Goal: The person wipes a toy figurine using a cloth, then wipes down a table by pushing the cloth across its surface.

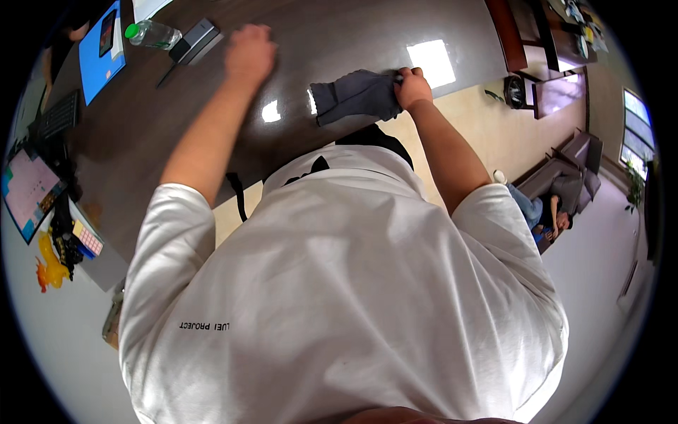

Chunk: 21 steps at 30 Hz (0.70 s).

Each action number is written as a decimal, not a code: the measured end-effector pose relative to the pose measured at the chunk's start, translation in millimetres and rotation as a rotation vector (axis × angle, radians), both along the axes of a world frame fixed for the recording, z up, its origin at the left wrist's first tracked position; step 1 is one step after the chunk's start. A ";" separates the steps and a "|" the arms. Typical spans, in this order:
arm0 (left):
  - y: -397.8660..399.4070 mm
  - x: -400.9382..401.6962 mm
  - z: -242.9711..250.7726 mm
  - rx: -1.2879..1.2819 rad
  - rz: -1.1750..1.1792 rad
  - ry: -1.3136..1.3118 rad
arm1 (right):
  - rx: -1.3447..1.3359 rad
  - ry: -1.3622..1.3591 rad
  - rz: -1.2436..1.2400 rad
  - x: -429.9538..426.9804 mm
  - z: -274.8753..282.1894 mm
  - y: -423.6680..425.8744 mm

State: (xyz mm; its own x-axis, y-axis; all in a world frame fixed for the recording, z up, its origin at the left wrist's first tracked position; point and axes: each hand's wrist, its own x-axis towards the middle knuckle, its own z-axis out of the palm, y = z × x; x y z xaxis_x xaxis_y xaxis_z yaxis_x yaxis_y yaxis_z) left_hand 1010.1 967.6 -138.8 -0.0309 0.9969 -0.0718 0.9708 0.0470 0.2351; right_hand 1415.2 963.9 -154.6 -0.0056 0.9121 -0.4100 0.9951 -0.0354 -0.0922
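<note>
A dark grey cloth [357, 98] lies partly bunched along the near edge of the dark, glossy table [328, 37]. My right hand [414, 87] grips its right end. Over the table further left is my left hand [250, 53], blurred, with its fingers curled down; nothing shows in it, and its fingertips are hard to make out. Just left of that hand, a black and grey box-like device [196, 41] rests on the table. Touching or close beside it is a clear plastic bottle [156, 35] with a green cap, lying on its side.
A blue folder [100, 63] bearing a phone [107, 34] lies at the upper left. Further left are a keyboard [58, 114], a lit screen [32, 193] and a yellow figure [52, 262]. Part of another person shows beyond the folder; a person [548, 212] reclines on a sofa at right.
</note>
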 end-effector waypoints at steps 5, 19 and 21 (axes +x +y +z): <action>-67.5 113.7 -19.4 -0.184 -0.171 -0.276 | -0.231 -0.141 0.108 -22.7 5.4 -5.8; -169.6 162.2 -6.3 -0.564 -0.418 -0.246 | -0.009 0.402 0.522 96.2 -22.6 -110.2; -174.4 167.6 -10.7 -0.412 -0.382 -0.347 | -0.095 0.558 0.439 116.6 -13.9 -111.4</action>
